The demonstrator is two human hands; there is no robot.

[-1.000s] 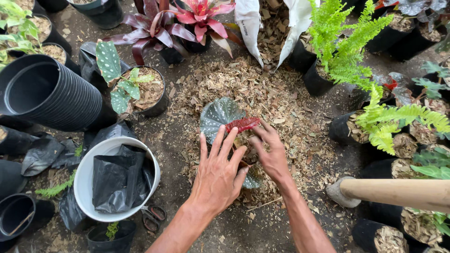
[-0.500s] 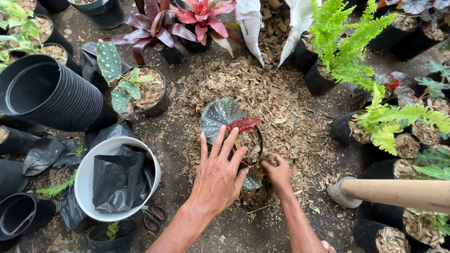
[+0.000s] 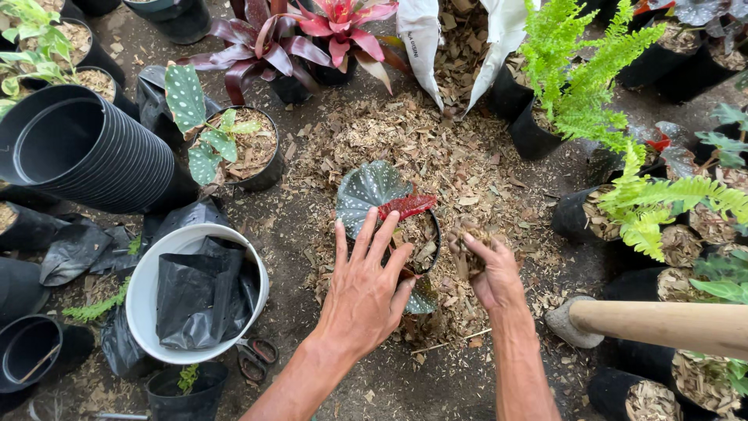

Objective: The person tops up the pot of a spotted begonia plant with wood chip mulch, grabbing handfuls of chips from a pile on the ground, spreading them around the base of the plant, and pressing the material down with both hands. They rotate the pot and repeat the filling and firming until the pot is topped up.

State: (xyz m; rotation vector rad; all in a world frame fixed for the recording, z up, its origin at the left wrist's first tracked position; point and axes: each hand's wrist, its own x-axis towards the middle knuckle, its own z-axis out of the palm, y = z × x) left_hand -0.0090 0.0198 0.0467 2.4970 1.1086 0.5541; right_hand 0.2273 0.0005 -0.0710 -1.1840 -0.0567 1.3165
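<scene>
Bark chips point(image 3: 436, 156) cover the ground around one small black pot point(image 3: 425, 242) holding a spotted-leaf plant point(image 3: 370, 187) with a red leaf, which sits between the two hands. The left hand point(image 3: 366, 288), nearer, presses spread fingers on the pot's left rim. The right hand point(image 3: 487, 269), just right of the pot, is cupped around a clump of chips.

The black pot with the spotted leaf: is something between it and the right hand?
Nothing visible does. The right hand, closed on wood chips, is just beside the black pot, with only loose chips on the ground between. The left hand already rests on the pot's near side.
</scene>
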